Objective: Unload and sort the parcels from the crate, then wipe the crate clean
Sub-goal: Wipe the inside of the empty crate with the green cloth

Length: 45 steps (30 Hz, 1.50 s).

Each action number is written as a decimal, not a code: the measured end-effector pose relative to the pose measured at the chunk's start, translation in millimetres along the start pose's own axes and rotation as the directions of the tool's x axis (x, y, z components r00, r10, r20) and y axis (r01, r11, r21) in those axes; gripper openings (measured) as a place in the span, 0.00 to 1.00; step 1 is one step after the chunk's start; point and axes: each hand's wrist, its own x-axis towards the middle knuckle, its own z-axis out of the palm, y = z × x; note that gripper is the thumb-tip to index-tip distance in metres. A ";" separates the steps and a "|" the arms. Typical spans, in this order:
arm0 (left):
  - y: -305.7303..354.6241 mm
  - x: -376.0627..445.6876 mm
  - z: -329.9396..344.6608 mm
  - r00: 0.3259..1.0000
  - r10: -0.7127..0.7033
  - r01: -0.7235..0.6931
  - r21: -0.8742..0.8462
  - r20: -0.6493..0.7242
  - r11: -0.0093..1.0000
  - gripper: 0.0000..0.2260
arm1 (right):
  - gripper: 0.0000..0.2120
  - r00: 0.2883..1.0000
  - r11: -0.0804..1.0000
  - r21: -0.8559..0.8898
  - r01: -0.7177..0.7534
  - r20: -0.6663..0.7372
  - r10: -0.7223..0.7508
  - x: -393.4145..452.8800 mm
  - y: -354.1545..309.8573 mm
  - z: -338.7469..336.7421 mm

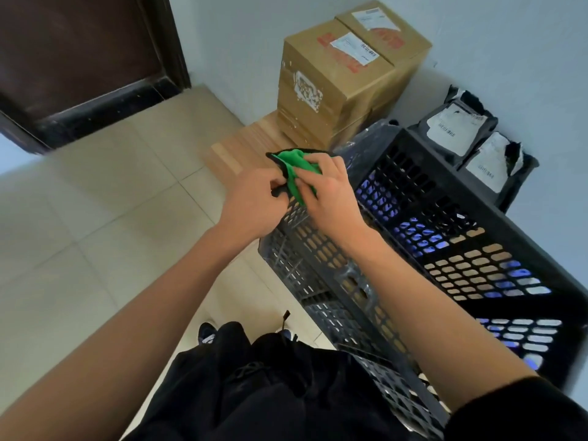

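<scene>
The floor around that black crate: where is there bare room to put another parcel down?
Bare tiled floor lies open left of the black perforated plastic crate, between the dark door and the low wooden boards. It is crowded along the wall: stacked brown cardboard boxes, then grey plastic mailer bags packed behind the crate.

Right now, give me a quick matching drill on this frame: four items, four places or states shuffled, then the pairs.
Items:
1 cloth
2 crate
3 boxes
4 grey bags

Places or states:
A stacked by the wall, left of the crate
B held in both hands
C against the wall behind the crate
D black, perforated, no parcels visible inside

Pairs: 1-B, 2-D, 3-A, 4-C
</scene>
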 end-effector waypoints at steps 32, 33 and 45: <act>3.4 1.7 9.4 0.993 -0.116 0.117 0.109 -0.020 0.987 0.11 | 0.11 0.924 0.924 0.186 -0.335 -0.128 0.361 31.9 68.0 -5.5; 3.3 1.0 9.9 0.993 -0.114 0.116 0.106 -0.020 0.988 0.11 | 0.11 0.928 0.923 0.212 -0.323 -0.122 0.352 28.2 62.0 -4.8; 6.7 -2.9 11.9 0.992 -0.112 0.115 0.063 -0.052 0.991 0.08 | 0.12 0.666 0.106 0.909 -0.403 0.213 0.715 37.5 81.5 -50.3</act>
